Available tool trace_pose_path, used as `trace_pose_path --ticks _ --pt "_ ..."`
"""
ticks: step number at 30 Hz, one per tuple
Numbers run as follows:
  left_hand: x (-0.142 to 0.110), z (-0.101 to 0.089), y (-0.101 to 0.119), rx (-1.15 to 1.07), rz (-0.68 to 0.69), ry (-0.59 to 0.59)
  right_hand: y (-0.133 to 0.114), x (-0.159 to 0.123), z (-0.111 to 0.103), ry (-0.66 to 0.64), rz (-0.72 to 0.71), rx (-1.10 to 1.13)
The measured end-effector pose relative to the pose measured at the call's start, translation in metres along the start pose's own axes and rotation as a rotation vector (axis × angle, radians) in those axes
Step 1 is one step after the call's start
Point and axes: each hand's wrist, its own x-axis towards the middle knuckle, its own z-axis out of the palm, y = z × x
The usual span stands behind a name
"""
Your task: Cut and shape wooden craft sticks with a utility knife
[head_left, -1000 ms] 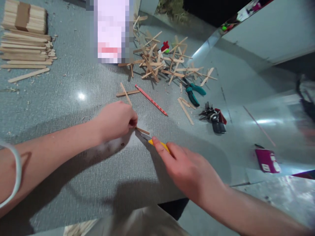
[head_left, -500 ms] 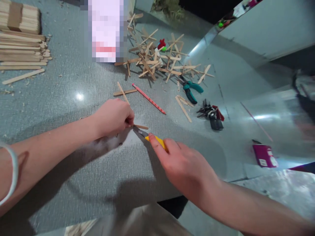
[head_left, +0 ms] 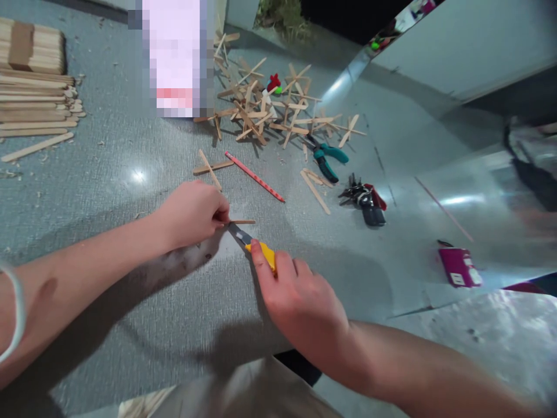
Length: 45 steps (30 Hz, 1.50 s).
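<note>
My left hand pinches a wooden craft stick, whose free end sticks out to the right past my fingertips. In my right hand is a yellow utility knife, gripped with the index finger laid along its handle. The knife's blade points up and left and meets the stick close to my left fingertips. How deep the edge sits in the wood cannot be told. Just beyond my left hand lie two crossed craft sticks, with a red pencil to their right.
Joined craft sticks form a pile at the back. Teal-handled pliers, a bunch of keys and a purple pouch lie to the right. Loose sticks and a banded bundle lie at far left.
The whole view has shifted slightly, so most things appear further left. Both hands keep their holds, and the knife blade stays at the stick beside my left fingertips.
</note>
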Motion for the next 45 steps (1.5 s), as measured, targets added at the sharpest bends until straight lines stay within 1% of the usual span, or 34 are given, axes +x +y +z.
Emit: trace_pose_path --ticks 6,8,9,11,12,15,16,17,18,20,22,26,28,32,36,41,45 --pt "-0.004 0.004 -0.002 -0.036 -0.028 0.035 0.002 -0.001 0.01 0.029 0.032 0.042" --pt "-0.006 0.008 -0.001 -0.024 -0.028 0.083 0.006 -0.002 0.016 0.055 0.055 0.071" --pt "-0.007 0.011 -0.001 -0.004 -0.023 0.126 0.008 -0.003 0.02 0.073 0.071 0.081" --pt "-0.01 0.017 0.001 0.04 0.035 0.263 0.015 -0.005 0.028 0.109 0.116 0.096" --pt "-0.012 0.019 0.002 0.051 0.1 0.348 0.018 -0.007 0.032 0.134 0.151 0.106" --pt "-0.017 0.023 0.005 0.093 0.33 0.673 0.027 -0.012 0.042 0.245 0.202 0.175" --pt "-0.019 0.023 0.006 0.118 0.412 0.756 0.028 -0.014 0.044 0.283 0.214 0.2" --pt "-0.021 0.022 0.007 0.144 0.487 0.811 0.03 -0.015 0.045 0.314 0.229 0.227" --pt "-0.023 0.021 0.008 0.164 0.552 0.84 0.03 -0.017 0.047 0.336 0.247 0.255" --pt "-0.026 0.018 0.009 0.175 0.649 0.847 0.031 -0.019 0.049 0.359 0.273 0.314" --pt "-0.027 0.016 0.01 0.15 0.708 0.842 0.031 -0.021 0.049 0.368 0.281 0.357" --pt "-0.027 0.008 0.012 0.123 0.82 0.845 0.033 -0.024 0.049 0.41 0.26 0.343" --pt "-0.028 0.002 0.014 0.141 0.856 0.816 0.034 -0.024 0.05 0.443 0.246 0.324" --pt "-0.035 -0.01 0.019 0.158 0.87 0.726 0.039 -0.026 0.052 0.467 0.236 0.309" --pt "-0.037 -0.016 0.02 0.139 0.904 0.669 0.045 -0.027 0.053 0.466 0.232 0.299" --pt "-0.037 -0.015 0.02 0.138 0.919 0.651 0.048 -0.025 0.053 0.481 0.223 0.288" --pt "-0.038 -0.009 0.024 0.116 0.872 0.675 0.043 -0.024 0.054 0.471 0.234 0.31"
